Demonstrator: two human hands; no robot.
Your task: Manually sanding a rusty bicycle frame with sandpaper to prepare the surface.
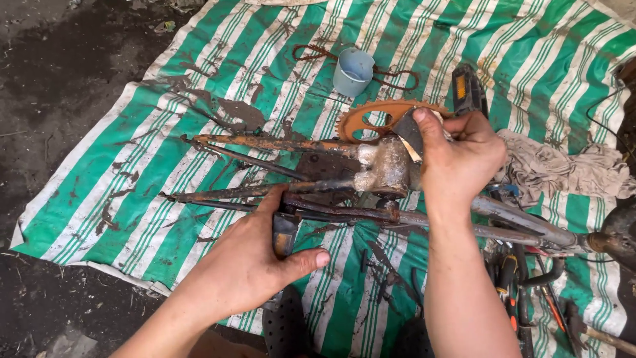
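**Rusty bicycle frame under the hands, abrasive sheet at the crank housing**

A stripped, rusted bicycle frame [318,192] lies across a green-and-white striped tarp [218,73] spread on dark, wet ground, filling the middle of the frame from left to lower right. The left hand [255,262], lower centre, is wrapped around a dark crank arm [285,232] with the thumb pointing right, steadying the frame. The right hand [460,156], right of centre, pinches a folded piece of sandpaper [411,136] between thumb and fingers and presses it against the pale, partly cleaned bottom bracket shell [387,169]. Just behind it stands the orange, rusted chainring [371,119].

Judging by the bare metal on the shell and the rust left on the tubes, the step in hand looks like rubbing corrosion off the bracket area. The next stroke would call for firm pressure with the sheet kept flat to the curve, while the left hand holds the frame from rolling.

Around them: a pale blue plastic cup [353,71] and a rusty chain [391,76] at upper centre, a black pedal [467,89], a dirty rag [563,169] at right, and hand tools [523,298] at lower right
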